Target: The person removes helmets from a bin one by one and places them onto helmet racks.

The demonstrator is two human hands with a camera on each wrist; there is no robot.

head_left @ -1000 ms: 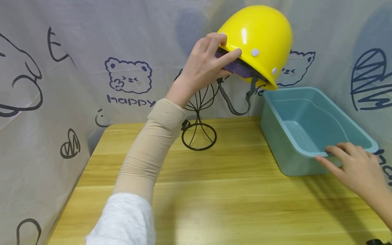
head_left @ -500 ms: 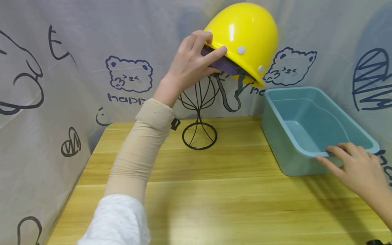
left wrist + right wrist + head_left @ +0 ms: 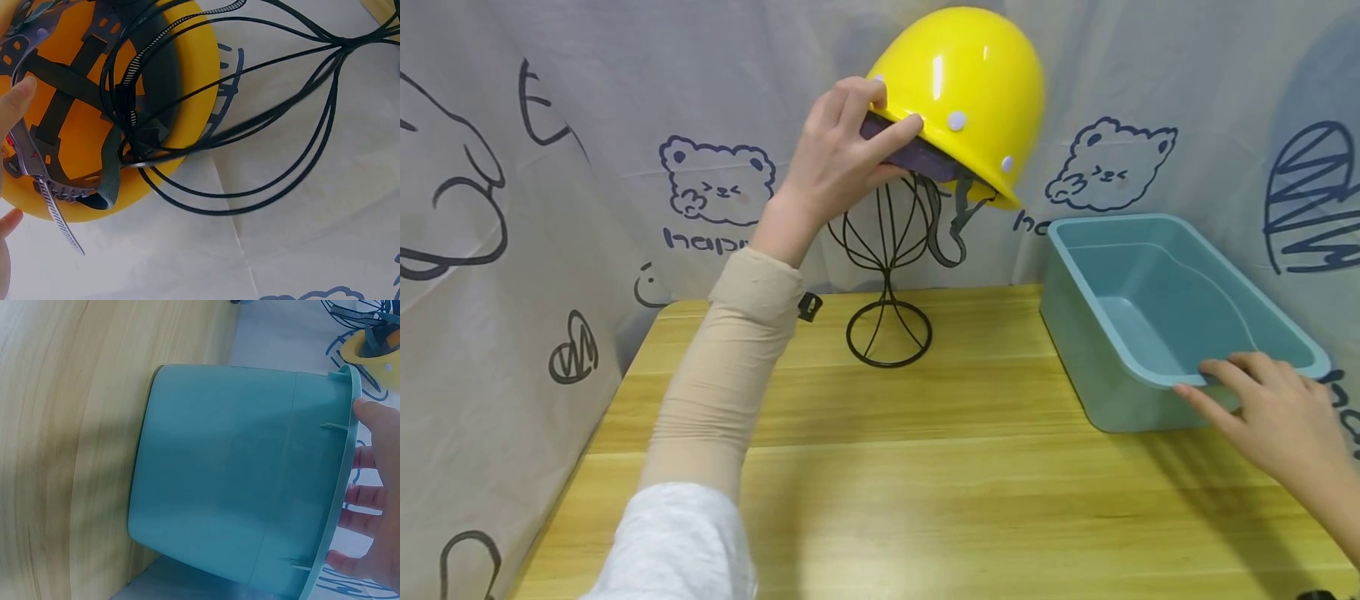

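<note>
above and left of the black wire stand [image 3: 887,281], the left hand [image 3: 838,146] pinches the yellow helmet [image 3: 966,87] by its rim, tilted over the stand; right of the stand sits the teal bin [image 3: 1090,350], its near rim gripped by the right hand [image 3: 1281,408].

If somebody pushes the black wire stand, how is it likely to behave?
The black wire stand would probably be light, being thin wires with open gaps. It may tip if pushed high, as it spreads wide above its narrow neck. Its ring base lies flat, so rolling seems unlikely.
</note>
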